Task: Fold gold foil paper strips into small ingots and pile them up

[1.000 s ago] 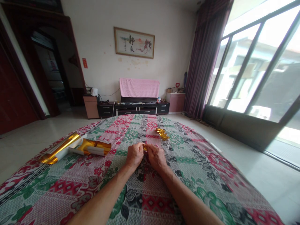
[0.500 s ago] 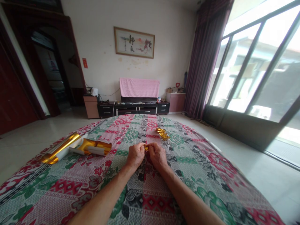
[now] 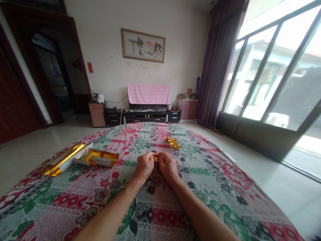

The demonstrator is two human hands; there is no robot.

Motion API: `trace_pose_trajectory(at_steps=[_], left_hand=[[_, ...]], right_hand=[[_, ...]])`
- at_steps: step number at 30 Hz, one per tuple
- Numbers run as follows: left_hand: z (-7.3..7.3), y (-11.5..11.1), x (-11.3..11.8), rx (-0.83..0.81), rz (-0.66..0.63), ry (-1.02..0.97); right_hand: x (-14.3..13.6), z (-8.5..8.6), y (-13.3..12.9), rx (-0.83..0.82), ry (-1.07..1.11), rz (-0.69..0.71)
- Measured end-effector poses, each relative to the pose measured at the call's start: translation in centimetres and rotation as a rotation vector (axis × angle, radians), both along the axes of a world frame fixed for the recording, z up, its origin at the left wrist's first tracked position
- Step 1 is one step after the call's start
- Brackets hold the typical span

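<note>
Between my two hands, near the middle of the view, is a small piece of gold foil paper (image 3: pixel 156 158), mostly hidden by the fingers. My left hand (image 3: pixel 145 164) pinches its left side and my right hand (image 3: pixel 168 164) pinches its right side, with the fingertips close together. Beyond my right hand, several folded gold foil pieces (image 3: pixel 173 143) lie in a row on the patterned cloth (image 3: pixel 140 144). To the left are a rolled gold sheet (image 3: pixel 65 159) and curled gold and white sheets (image 3: pixel 100 158).
The cloth covers a wide surface with a rounded far edge. Past it stand a low black cabinet (image 3: pixel 145 118) and a screen under a pink towel (image 3: pixel 148 93). Glass windows (image 3: pixel 265 73) and a purple curtain (image 3: pixel 215 63) are at the right.
Both hands keep their pinch on the foil, which shows at a slightly different angle between the fingertips. The whole view has shifted very slightly.
</note>
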State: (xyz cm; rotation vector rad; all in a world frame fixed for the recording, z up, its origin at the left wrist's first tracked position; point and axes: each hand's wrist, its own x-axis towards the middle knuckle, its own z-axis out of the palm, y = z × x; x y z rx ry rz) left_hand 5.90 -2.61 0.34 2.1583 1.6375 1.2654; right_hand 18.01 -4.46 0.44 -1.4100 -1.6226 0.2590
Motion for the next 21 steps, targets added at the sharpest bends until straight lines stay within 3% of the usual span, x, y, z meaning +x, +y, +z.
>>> trace_pose_trajectory(at_steps=[5,11,21], left_hand=[[0.1,-0.1,0.1,0.003,-0.011,-0.008],[0.0,-0.2,0.4,-0.006,0.022,0.002],[0.0,-0.6,1.1,-0.020,0.081,0.018]], right_hand=[[0.0,-0.1,0.2,0.015,0.008,0.042],[-0.1,-0.4,0.2,-0.015,-0.037,-0.043],[-0.3,-0.4,0.0,0.000,-0.063,-0.042]])
